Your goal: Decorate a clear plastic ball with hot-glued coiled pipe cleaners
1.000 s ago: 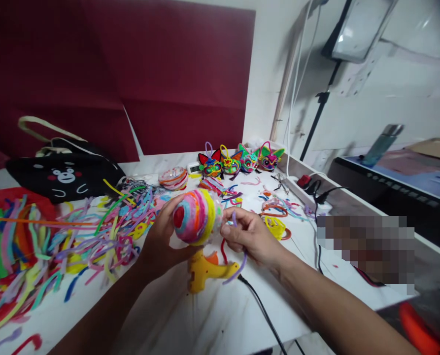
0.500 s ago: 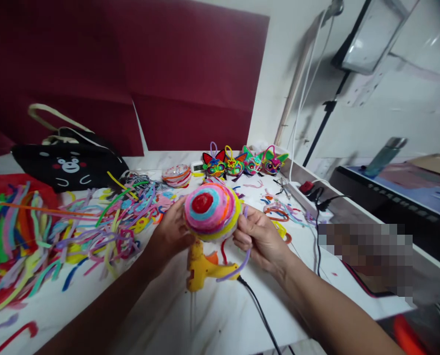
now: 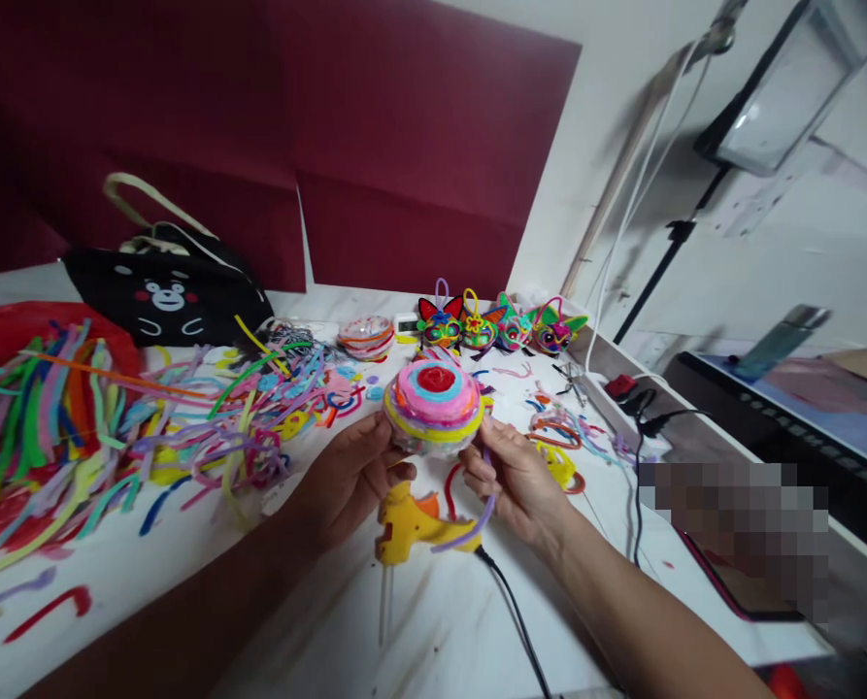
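Observation:
Both my hands hold a round dome point(image 3: 433, 406) wound with pipe cleaners in rings of red, blue, pink, orange and yellow, its red centre facing up. My left hand point(image 3: 346, 478) grips its left underside with fingers curled. At the dome's right edge my right hand point(image 3: 515, 478) pinches a purple pipe cleaner point(image 3: 477, 515) whose loose end hangs down. Just beneath my hands a yellow glue gun point(image 3: 413, 522) lies on the white table point(image 3: 316, 621).
A big heap of coloured pipe cleaners point(image 3: 113, 427) covers the table's left. A black bear-face bag point(image 3: 171, 296) sits behind it. Several finished cat-face ornaments point(image 3: 502, 328) line the back edge. The glue gun's black cable point(image 3: 516, 621) runs toward me. A power strip point(image 3: 622, 388) lies at right.
The dome has turned in my hands, from facing left to red centre up, and sits lower over the glue gun. My view has shifted so things appear further right.

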Demonstrator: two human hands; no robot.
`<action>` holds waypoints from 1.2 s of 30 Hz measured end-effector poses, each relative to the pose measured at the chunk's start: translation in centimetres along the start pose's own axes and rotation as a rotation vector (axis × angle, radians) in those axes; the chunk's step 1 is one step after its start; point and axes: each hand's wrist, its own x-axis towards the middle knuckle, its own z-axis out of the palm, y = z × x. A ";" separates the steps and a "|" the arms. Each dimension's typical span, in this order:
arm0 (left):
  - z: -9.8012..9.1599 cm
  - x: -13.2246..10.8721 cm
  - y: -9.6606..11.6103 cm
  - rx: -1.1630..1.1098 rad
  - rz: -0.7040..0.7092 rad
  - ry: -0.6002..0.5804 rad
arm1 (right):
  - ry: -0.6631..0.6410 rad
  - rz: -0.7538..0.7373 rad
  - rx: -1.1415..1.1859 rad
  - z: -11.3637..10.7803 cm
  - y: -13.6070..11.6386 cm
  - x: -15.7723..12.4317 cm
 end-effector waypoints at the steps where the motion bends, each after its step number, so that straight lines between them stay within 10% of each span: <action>1: 0.0 0.0 0.1 0.013 0.007 -0.003 | 0.007 0.010 -0.010 -0.1 0.1 0.0; 36: 1.0 -0.3 1.2 0.241 0.166 0.113 | 0.113 0.204 -0.158 -0.1 0.5 0.1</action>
